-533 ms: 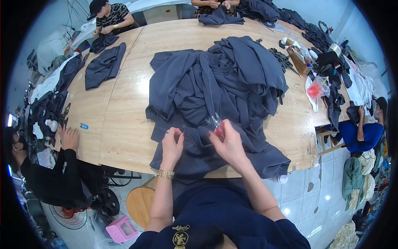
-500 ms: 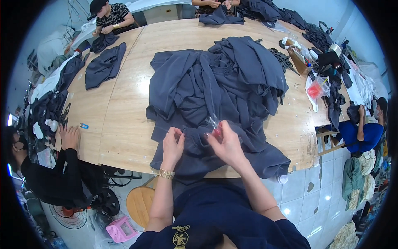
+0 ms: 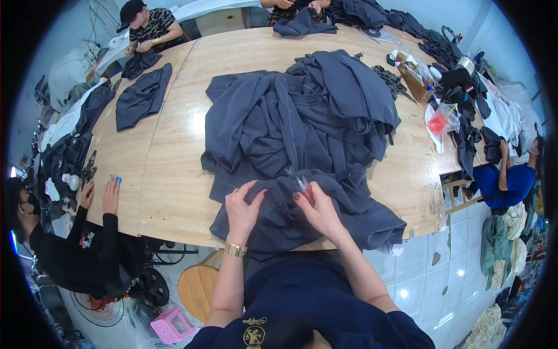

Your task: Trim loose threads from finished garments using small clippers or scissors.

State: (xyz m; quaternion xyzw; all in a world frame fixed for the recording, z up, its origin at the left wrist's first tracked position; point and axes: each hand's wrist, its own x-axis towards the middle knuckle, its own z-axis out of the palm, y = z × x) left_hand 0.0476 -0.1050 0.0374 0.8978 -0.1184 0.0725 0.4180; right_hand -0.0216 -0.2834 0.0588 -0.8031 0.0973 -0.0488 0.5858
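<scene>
A dark grey garment (image 3: pixel 278 224) with a gathered elastic edge is spread at the table's near side. My left hand (image 3: pixel 243 212) pinches its gathered edge between thumb and fingers. In my right hand (image 3: pixel 321 214) is a small pair of thread snips (image 3: pixel 303 187), red at the grip, with metal blades pointing away from me over the cloth. The blade tips are blurred, so whether they touch the fabric is unclear. Just beyond my hands lies a heap of similar dark grey garments (image 3: pixel 250 125), folded loosely over one another.
A wooden table (image 3: pixel 177 157) carries everything. One folded dark garment (image 3: pixel 142 96) lies at the far left. At right stand a plastic cup of red drink (image 3: pixel 442 119) and a brown bag (image 3: pixel 414 81). Several co-workers sit around. A round wooden stool (image 3: pixel 200 291) is below left.
My left fingers have shifted slightly right along the gathered edge, and the snips have moved a little. At left, a co-worker's hands have separated, one reaching to a small blue item.
</scene>
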